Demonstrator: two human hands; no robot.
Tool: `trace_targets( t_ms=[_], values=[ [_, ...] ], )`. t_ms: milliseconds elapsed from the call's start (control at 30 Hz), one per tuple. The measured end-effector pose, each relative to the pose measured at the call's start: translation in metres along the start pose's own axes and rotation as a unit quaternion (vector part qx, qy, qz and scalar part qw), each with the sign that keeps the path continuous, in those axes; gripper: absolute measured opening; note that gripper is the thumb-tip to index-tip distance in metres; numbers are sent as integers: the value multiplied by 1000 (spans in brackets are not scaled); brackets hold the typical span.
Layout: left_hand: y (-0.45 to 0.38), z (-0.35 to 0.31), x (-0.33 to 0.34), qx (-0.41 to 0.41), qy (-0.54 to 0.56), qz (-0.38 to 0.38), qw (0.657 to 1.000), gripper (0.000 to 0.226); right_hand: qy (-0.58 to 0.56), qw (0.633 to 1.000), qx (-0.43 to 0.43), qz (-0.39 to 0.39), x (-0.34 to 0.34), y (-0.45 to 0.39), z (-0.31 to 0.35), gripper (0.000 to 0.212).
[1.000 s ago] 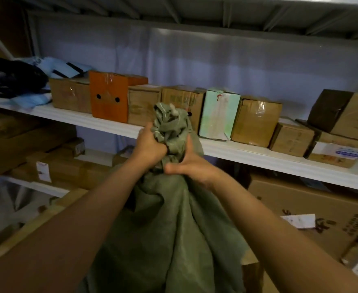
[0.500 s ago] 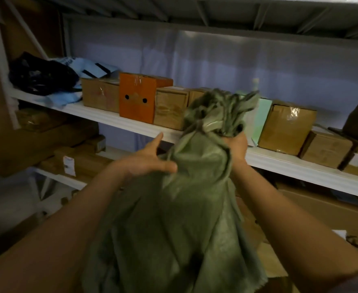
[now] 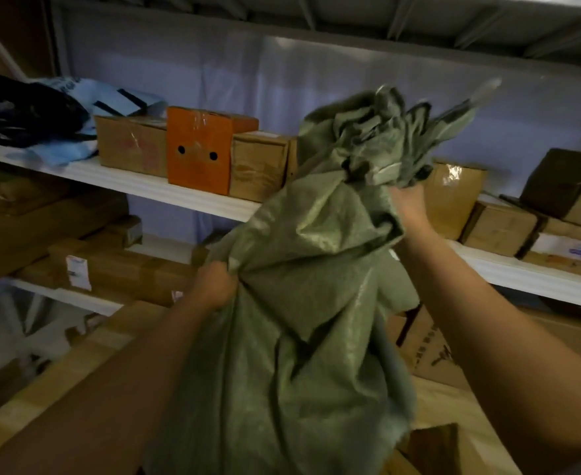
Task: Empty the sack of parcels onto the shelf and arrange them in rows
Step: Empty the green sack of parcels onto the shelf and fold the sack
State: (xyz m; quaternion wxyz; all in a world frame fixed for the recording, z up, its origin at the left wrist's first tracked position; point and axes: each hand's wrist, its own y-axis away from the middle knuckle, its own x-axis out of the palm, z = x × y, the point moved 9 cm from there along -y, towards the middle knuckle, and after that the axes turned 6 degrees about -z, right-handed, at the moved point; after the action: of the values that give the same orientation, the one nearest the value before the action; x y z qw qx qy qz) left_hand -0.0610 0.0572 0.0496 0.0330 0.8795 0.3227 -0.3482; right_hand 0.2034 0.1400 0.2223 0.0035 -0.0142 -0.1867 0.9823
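We grip the green sack [image 3: 303,269] with both hands: left hand [image 3: 213,284] bunching its side, right hand [image 3: 409,204] clutching its gathered neck above.

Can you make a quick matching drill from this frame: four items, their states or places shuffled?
Items:
1. left hand
2. right hand
3. orange box
4. black bag

States:
A. far left end of the white shelf
B. grips the green sack at its side, low down
C. holds the sack's bunched neck, raised
D. stands between two brown boxes

Pairs: 1-B, 2-C, 3-D, 4-A
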Motion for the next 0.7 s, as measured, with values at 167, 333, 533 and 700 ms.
trace_targets(
  t_ms=[167, 333, 533, 700],
  values=[
    [-28, -45, -46, -64, 220, -70, 971, 33, 47, 998, -28, -28, 2, 7, -22, 37],
    [-20, -84, -64, -42, 420, -26, 906, 18, 123, 991, -44, -14, 17, 9, -34, 29],
    [-18, -123, -107, 9, 490, -15, 872, 11, 132, 988, -70, -38, 24, -9, -8, 27],
    [-9, -114, -85, -5, 401, 29, 915, 10, 179, 980, -85, 9, 43, -6, -27, 31]
  ],
)
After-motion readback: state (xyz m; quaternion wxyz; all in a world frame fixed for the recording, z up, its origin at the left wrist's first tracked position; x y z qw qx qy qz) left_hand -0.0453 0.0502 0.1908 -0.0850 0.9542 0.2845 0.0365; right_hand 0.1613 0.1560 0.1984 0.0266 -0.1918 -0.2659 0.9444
